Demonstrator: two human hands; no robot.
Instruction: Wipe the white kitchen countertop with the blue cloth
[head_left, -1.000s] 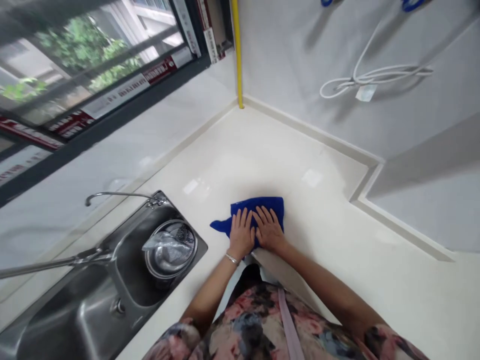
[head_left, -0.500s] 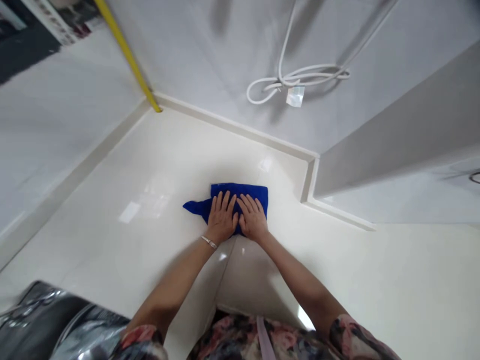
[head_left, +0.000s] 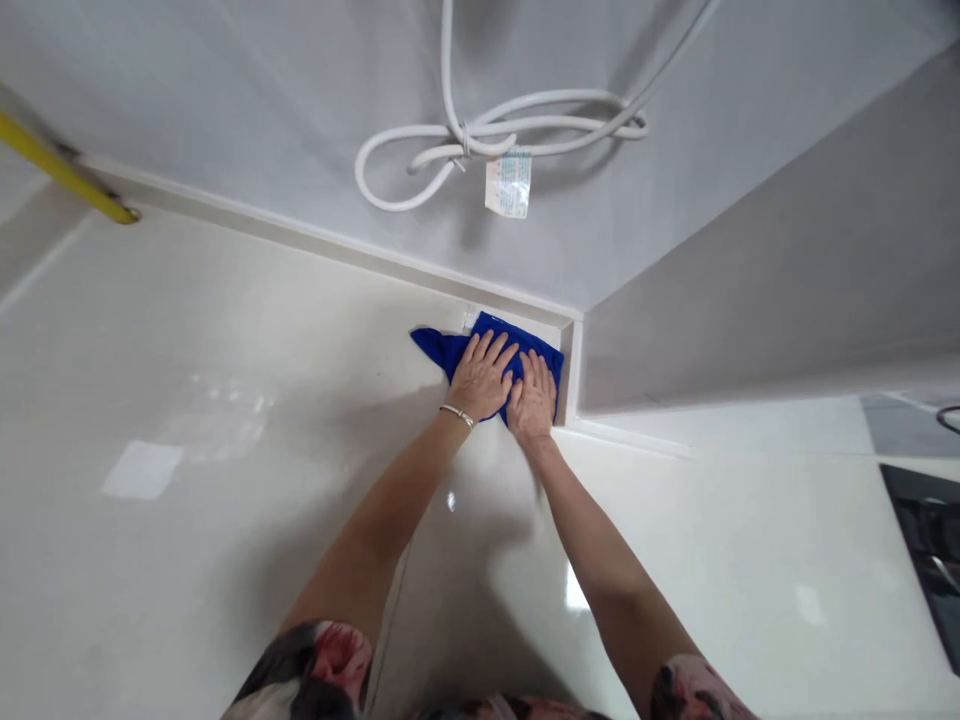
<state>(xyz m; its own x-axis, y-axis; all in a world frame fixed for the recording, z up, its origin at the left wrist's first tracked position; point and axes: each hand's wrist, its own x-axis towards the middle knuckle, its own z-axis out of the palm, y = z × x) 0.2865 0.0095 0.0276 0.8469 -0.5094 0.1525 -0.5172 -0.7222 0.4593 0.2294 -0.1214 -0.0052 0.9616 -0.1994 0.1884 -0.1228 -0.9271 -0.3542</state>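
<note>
A folded blue cloth (head_left: 444, 346) lies on the glossy white countertop (head_left: 300, 300), tucked into the inner corner by the wall, with one pointed end sticking out to the left. My left hand (head_left: 484, 378) presses flat on its middle, fingers outstretched and slightly apart; a silver bracelet (head_left: 459, 415) circles that wrist. Beside it, my right hand (head_left: 534, 395) lies flat on the cloth's right part, fingers stretched toward the wall. The cloth's right edge is close to the low raised edging (head_left: 568, 375). The cloth's underside is hidden.
A coiled white cable (head_left: 420, 150) with a paper tag (head_left: 508, 183) hangs against the back wall. To the left a yellow pipe (head_left: 67, 170) meets the counter. A grey wall block (head_left: 735, 260) juts out on the right. At the right edge sits a black cooktop (head_left: 926, 550).
Both hands have slid the blue cloth across the counter toward the back right, into the corner at the edging. The camera view has turned right and moved nearer the wall.
</note>
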